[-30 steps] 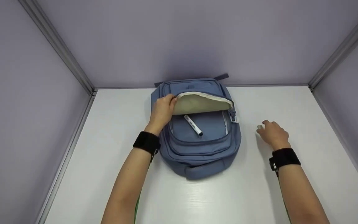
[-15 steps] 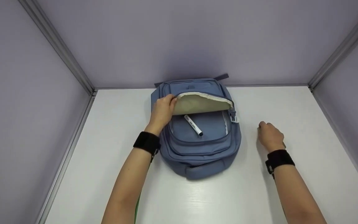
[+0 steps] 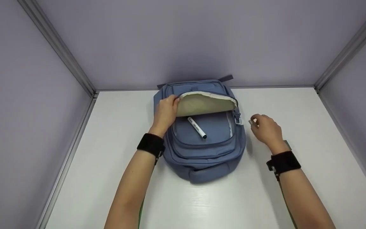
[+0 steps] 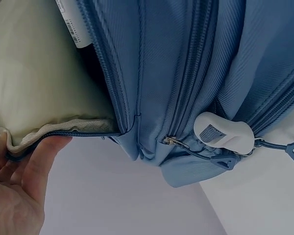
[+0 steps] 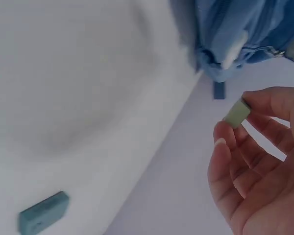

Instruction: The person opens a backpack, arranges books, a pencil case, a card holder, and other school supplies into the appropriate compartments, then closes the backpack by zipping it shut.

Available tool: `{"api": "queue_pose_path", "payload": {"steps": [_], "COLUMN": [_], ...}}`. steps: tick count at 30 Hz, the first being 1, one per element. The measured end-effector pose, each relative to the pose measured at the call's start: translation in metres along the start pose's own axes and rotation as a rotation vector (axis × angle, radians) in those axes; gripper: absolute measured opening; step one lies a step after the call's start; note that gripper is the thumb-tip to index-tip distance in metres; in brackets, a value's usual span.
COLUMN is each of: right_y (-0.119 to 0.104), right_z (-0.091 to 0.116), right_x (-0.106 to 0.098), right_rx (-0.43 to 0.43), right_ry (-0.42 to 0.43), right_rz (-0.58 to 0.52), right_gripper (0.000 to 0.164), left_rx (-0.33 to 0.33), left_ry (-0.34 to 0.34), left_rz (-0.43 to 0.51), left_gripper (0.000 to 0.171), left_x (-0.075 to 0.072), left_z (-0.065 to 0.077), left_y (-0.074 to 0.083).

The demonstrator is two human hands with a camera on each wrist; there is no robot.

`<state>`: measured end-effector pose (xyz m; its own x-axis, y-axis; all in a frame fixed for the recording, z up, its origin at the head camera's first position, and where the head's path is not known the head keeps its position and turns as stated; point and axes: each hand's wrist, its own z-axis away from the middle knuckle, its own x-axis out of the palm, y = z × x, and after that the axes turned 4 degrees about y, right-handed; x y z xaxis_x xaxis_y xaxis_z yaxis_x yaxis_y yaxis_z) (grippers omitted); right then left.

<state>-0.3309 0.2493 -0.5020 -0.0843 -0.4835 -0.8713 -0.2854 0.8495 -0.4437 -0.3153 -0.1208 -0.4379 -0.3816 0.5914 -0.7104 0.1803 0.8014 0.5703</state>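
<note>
A blue backpack (image 3: 206, 152) lies on the table with its front pocket unzipped. My left hand (image 3: 166, 113) pinches the edge of the pocket flap (image 3: 205, 105) and holds it up, baring its pale lining. A white marker with a black cap (image 3: 197, 127) lies slanted in the pocket opening. Right of the backpack, my right hand (image 3: 267, 128) is raised over the table. Between thumb and fingertips it pinches a small pale green block (image 5: 237, 113), like an eraser in shape.
A teal block (image 5: 43, 213) lies on the white table (image 3: 195, 203), partly behind my right wrist in the head view. Zipper pulls and a white tag (image 4: 223, 132) hang at the backpack's side. Grey-lilac panels (image 3: 195, 41) enclose the table at the back and sides.
My right hand has picked the small pale green block up off the table and brought it left and up toward the backpack. The left hand stays at the flap, now lifted very slightly.
</note>
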Motion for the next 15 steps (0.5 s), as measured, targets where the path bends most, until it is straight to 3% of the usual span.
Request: {"api": "queue_pose_path", "payload": {"steps": [7, 15], "right_y": [-0.061, -0.100], "right_z": [-0.004, -0.016], "right_x": [-0.002, 0.028], "right_rx": [-0.210, -0.361], "right_ry": [-0.027, -0.060], "right_rz": [-0.092, -0.075], "right_gripper": [0.023, 0.022], "left_rx": [-0.011, -0.014], "left_ry": [0.015, 0.033], "left_rz": [-0.001, -0.012], "left_gripper": [0.025, 0.025], "left_x": [-0.001, -0.001], "left_z": [-0.002, -0.003], "left_y": [0.001, 0.000]}}
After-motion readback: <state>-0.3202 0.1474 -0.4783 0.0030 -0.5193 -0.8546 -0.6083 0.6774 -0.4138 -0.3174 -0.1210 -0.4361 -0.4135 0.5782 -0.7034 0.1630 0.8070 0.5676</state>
